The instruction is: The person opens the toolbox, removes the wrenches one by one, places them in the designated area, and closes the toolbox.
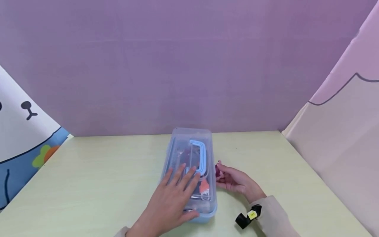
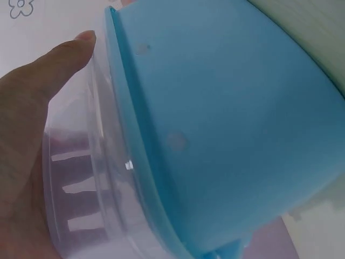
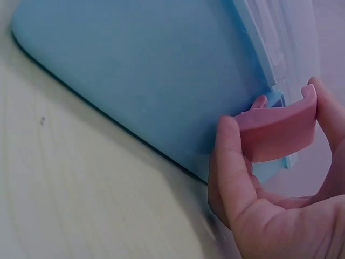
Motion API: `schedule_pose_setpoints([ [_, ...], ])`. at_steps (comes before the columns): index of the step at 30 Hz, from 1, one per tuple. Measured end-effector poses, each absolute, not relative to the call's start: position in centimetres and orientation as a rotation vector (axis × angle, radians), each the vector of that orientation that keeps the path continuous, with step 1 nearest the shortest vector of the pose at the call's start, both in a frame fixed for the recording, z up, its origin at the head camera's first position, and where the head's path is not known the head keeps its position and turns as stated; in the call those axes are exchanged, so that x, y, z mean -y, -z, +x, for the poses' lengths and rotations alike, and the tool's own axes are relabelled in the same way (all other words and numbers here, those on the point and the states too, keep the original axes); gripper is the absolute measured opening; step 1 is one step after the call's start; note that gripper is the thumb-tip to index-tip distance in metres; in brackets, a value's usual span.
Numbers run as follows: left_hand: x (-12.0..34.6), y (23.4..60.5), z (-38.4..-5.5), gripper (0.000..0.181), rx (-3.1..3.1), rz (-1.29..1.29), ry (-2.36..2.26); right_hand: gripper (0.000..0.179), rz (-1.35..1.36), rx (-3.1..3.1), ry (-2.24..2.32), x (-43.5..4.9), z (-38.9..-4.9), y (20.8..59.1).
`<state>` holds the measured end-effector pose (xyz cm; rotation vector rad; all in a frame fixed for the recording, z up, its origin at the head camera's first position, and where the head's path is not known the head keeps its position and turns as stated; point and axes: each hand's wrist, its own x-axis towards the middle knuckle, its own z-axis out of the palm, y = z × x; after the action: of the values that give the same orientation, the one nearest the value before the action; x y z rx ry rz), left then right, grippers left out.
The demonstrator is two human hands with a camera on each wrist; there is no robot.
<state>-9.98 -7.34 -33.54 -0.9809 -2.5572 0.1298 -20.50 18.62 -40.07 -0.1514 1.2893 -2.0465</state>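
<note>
A long storage box with a pale blue base (image 2: 232,118) and a clear lid (image 1: 192,133) stands on the table. Spread and fairly straight, the fingers of my left hand (image 1: 174,197) rest on top of the lid, beside its blue carry handle (image 1: 202,158). On the box's right side, my right hand (image 1: 237,181) pinches a pink latch (image 3: 280,129) between thumb and fingers. The right wrist view shows that latch tilted outward at the blue rim. Through the lid an orange and white item (image 1: 204,187) shows, along with other contents that are blurred.
The pale wooden table (image 1: 100,177) stretches to both sides of the box. A purple backdrop (image 1: 189,65) rises behind its far edge, and printed cloth panels flank it. A black strapped device (image 1: 248,215) sits on the right wrist.
</note>
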Motion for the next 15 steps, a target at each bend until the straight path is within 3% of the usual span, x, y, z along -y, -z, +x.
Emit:
schedule_pose_setpoints([
  [15,5.1,33.2,-10.1,0.103,2.589,-1.018,-0.161,0.024,-0.168,-1.283,2.034,-17.7,-20.6,40.4],
])
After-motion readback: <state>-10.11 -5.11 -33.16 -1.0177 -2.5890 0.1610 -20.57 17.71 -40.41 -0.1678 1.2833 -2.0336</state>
